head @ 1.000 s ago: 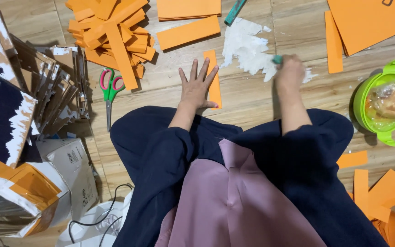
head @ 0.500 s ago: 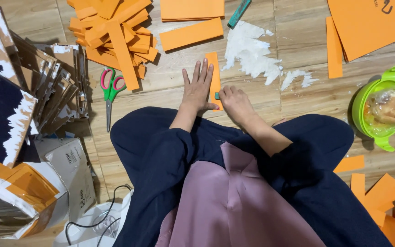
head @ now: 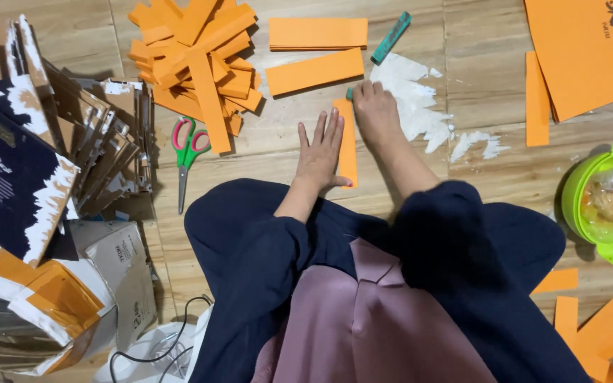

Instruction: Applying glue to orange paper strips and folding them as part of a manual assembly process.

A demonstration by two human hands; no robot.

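Note:
My left hand (head: 319,152) lies flat with fingers spread on the wooden floor, pinning the left edge of a narrow orange paper strip (head: 348,152). My right hand (head: 375,113) is closed around a small teal tool (head: 350,93) whose tip shows at the strip's far end. Just beyond my right hand is a smear of white paste (head: 416,106) on the floor. Another teal stick (head: 391,37) lies farther away beside it.
A heap of orange strips (head: 196,64) and two wider orange pieces (head: 317,50) lie ahead. Red-and-green scissors (head: 188,152) rest at left near stacked cardboard (head: 72,142). Large orange sheets (head: 590,50) sit top right, a green bowl (head: 590,213) at right.
My right hand came back from the white paste at right to the strip, then slid along it to its far end. My left hand stayed flat on the strip.

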